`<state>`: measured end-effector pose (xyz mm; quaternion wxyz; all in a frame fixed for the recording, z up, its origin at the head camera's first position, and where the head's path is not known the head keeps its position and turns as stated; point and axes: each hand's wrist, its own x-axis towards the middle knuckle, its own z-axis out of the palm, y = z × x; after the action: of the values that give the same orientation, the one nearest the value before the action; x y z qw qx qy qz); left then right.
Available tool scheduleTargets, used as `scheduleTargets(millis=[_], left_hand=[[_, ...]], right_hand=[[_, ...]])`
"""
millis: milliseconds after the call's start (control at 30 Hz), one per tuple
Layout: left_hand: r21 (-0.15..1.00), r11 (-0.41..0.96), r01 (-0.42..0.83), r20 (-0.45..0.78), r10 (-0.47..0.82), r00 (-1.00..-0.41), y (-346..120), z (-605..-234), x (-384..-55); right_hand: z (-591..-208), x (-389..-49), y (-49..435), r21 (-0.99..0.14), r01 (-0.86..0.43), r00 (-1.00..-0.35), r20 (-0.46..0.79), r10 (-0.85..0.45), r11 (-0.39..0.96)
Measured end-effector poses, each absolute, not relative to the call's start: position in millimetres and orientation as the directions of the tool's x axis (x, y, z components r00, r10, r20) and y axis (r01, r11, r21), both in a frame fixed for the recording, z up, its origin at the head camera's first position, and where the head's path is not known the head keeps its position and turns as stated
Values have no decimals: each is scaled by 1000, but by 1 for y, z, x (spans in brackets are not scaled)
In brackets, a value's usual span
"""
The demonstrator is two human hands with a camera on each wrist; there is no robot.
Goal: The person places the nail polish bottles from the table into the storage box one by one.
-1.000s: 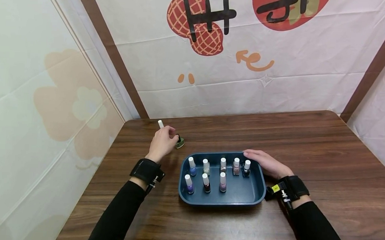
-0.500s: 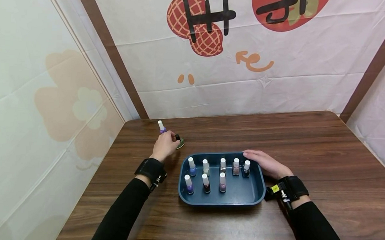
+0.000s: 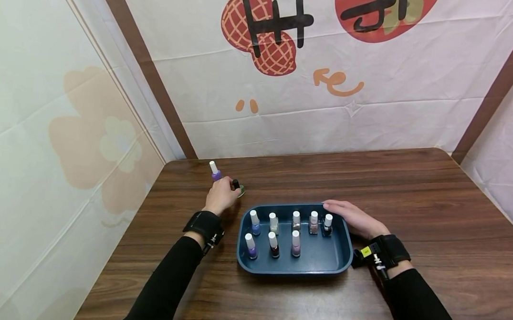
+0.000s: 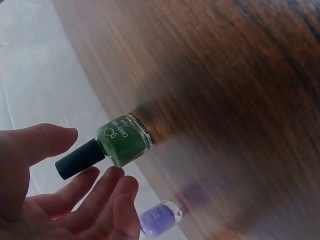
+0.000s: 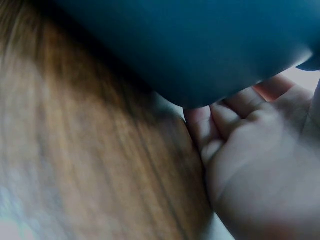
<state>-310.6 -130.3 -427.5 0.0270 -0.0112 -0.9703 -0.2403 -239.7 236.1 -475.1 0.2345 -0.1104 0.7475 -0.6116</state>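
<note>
My left hand point(image 3: 222, 195) is beside a green nail polish bottle point(image 4: 125, 140) with a black cap point(image 4: 80, 159), which stands on the table. Thumb and fingers are spread on either side of it, the thumb apart from the cap and the fingertips point(image 4: 114, 172) right at the bottle's shoulder. A purple nail polish bottle point(image 3: 216, 175) with a white cap stands just behind this hand. At the far right corner of a blue tray point(image 3: 320, 265), my right hand point(image 3: 357, 217) rests with its fingers extended along the outer wall and rim.
Inside the tray, several white-capped nail polish bottles stand in two rows, among them a blue one point(image 3: 255, 225), a dark red one point(image 3: 274, 249) and a black one point(image 3: 327, 227). The wooden table point(image 3: 388, 185) ends at a white printed cloth point(image 3: 283, 128).
My left hand has shifted slightly right and toward me, uncovering the purple bottle behind it. The green bottle, the tray and my right hand stay in place.
</note>
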Motion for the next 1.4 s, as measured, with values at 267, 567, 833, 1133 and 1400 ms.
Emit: scheduleTargets(millis=[267,567,833,1133,1400], left_hand=[[468,882,49,66,20,-998,-130,-430,-316],[465,884,55,79,20,-997,-131,-433,-318],[454,890,55,86,18,-996,-131,-434,-317],[444,894,62,91,23,-996,-130,-435,-319],[433,898,83,117,36,-993,-131,-438,-320]], right_hand=[[-477,-241,236,-955,127,-872,-236,-430,267],[-477,-242,237,-960,106,-870,-216,-444,260],[-479,-243,237,-961,110,-869,-217,-446,254],[-478,-242,237,-962,105,-867,-213,-451,252],[-479,-242,237,-961,112,-863,-220,-455,252]])
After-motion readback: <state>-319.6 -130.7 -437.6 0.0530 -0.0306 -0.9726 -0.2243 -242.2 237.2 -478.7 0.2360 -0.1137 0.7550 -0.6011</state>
